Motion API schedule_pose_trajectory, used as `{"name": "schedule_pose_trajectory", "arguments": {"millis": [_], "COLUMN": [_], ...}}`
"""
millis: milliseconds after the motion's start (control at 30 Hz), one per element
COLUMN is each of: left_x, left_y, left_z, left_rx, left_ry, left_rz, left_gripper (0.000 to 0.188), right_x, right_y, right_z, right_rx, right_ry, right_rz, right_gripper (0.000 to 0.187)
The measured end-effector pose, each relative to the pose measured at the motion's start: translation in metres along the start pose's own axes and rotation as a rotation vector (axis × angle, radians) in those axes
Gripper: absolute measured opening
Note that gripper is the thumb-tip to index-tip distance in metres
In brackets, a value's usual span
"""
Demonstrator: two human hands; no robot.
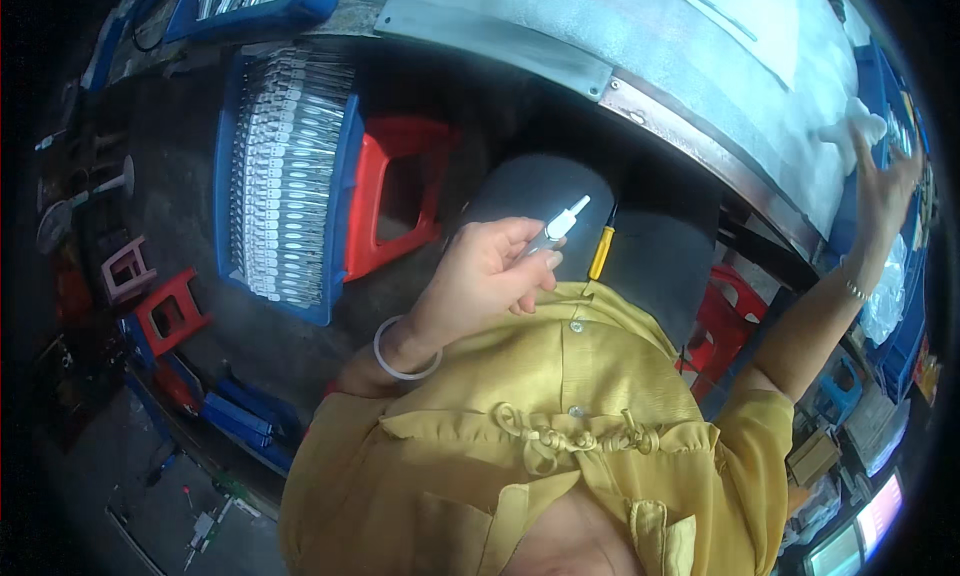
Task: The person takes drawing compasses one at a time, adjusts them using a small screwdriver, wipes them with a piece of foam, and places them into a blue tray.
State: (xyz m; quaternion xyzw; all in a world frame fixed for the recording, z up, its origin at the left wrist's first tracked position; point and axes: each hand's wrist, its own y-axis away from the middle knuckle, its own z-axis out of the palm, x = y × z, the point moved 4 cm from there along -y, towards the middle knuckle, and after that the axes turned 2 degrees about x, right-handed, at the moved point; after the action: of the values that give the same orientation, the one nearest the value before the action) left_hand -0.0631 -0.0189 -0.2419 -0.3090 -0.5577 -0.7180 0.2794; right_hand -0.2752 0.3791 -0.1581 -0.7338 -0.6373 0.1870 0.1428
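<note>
In front of my body, my left hand (490, 271) is closed around a slim handheld piece (565, 223) with a grey body and a white tapered end. The tip points up and to the right over my dark-clad lap. A screwdriver (602, 252) with a yellow handle lies on my lap beside it, apart from the hand. Out at the far right, my right hand (884, 191) reaches to the bench edge with its fingers apart. A white lumpy object (856, 126) is right by its thumb; whether they touch I cannot tell.
A blue crate (342, 216) of stacked white-and-metal pieces stands left, beside a red stool (405, 246). The metal-edged bench (600, 36) spans the top. Another blue bin (325, 1) is top left. Blue bins (880, 76) line the right. Small stools (172, 311) stand further left.
</note>
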Motion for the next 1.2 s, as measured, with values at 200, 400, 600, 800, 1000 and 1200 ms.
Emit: {"name": "schedule_pose_trajectory", "arguments": {"millis": [200, 400, 600, 800, 1000, 1200], "left_x": [-0.013, -0.011, -0.024, -0.041, -0.050, -0.058], "left_y": [-0.002, -0.016, -0.026, -0.042, -0.054, -0.063], "left_z": [-0.009, -0.004, -0.006, 0.002, 0.000, 0.003], "left_rx": [0.044, 0.013, -0.037, -0.147, -0.208, -0.204], "left_ry": [-0.007, -0.079, -0.101, 0.182, 0.231, 0.147], "left_rz": [-0.021, -0.020, -0.025, 0.000, -0.061, -0.073], "left_gripper": [0.026, 0.028, 0.026, 0.037, 0.039, 0.031], "right_x": [-0.127, -0.156, -0.160, -0.152, -0.156, -0.160], "right_y": [0.134, 0.258, 0.272, 0.273, 0.256, 0.237], "right_z": [-0.040, 0.053, 0.069, 0.069, 0.033, 0.005], "right_rx": [-0.380, -1.061, -0.923, -0.919, -1.316, -0.823], "right_ry": [-0.547, -0.611, -0.775, -1.235, -1.643, -1.089], "right_rz": [-0.227, -0.093, 0.066, 0.469, 0.731, -0.240], "right_gripper": [0.017, 0.050, 0.055, 0.038, 0.028, 0.032]}}
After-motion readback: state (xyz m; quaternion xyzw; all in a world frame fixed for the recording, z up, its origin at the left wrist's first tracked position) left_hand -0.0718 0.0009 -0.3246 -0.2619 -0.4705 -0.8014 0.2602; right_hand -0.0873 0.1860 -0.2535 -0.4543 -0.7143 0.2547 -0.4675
